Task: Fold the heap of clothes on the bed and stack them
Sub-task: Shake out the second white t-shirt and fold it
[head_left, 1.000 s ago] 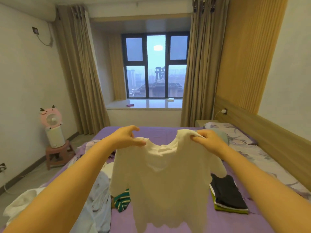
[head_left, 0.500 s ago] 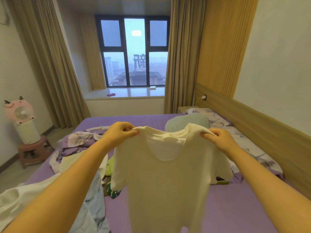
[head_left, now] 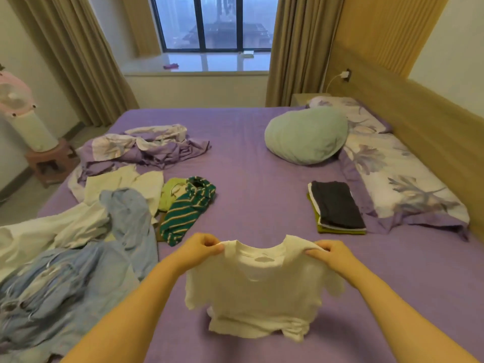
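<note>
- My left hand point(head_left: 200, 248) pinches the white T-shirt point(head_left: 258, 289) at one shoulder, fingers curled.
- My right hand point(head_left: 330, 254) pinches the other shoulder.
- Shirt at lower centre of frame, hem bunched on the purple bed point(head_left: 251, 158).
- Unfolded heap point(head_left: 86, 231) at left; folded stack point(head_left: 336, 206) at centre right.

Both arms reach forward, left hand point(head_left: 199, 248) and right hand point(head_left: 332, 254) level, fingers pinched closed.
</note>
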Available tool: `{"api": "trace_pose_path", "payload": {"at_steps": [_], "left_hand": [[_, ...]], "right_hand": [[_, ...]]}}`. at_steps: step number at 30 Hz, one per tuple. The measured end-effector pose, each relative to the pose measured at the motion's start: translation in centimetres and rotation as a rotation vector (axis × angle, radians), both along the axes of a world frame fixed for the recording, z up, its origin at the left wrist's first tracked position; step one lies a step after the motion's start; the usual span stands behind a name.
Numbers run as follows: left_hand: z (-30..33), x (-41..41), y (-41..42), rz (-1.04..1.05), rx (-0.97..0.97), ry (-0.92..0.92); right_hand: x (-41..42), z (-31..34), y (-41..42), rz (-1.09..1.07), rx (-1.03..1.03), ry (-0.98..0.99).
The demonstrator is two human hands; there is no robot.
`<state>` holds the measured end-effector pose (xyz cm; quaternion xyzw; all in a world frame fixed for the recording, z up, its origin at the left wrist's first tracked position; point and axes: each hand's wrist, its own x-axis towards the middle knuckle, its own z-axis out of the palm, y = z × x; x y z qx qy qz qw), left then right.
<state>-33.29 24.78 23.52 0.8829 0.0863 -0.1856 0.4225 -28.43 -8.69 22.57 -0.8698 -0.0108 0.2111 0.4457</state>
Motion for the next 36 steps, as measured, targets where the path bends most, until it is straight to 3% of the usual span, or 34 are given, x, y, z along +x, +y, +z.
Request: {"api": "trace_pose_path", "payload": {"at_steps": [6, 11, 17, 24, 29, 32, 36], "left_hand": [[-9.9, 4.1, -1.5, 0.189, 0.01, 0.093], [-15.2, 9.3, -1.5, 0.264, 0.138, 0.108], [-18.6, 15.1, 1.1, 0.117, 0.409, 0.062], [-22.8, 24.3, 4.8, -0.008, 0.518, -0.205], [-30.0, 27.5, 5.1, -0.124, 0.612, 0.055], [-32.2, 27.3, 4.2, -0.087, 0.684, -0.007], [-32.3, 28.1, 1.8, 0.017, 0.628, -0.187]], "right_hand": [[5.6, -9.1, 0.2, -0.002, 0.0, 0.15], [12.3, -14.1, 1.0, 0.059, -0.026, 0.202], [19.9, -18.5, 3.1, 0.077, -0.136, 0.106], [27.1, -21.3, 6.0, 0.042, -0.177, -0.029], [28.3, -27.6, 7.0, 0.003, -0.29, 0.066], [27.0, -29.7, 6.9, -0.073, -0.294, 0.07], [26.1, -31.1, 6.1, -0.044, -0.443, 0.013]]}}
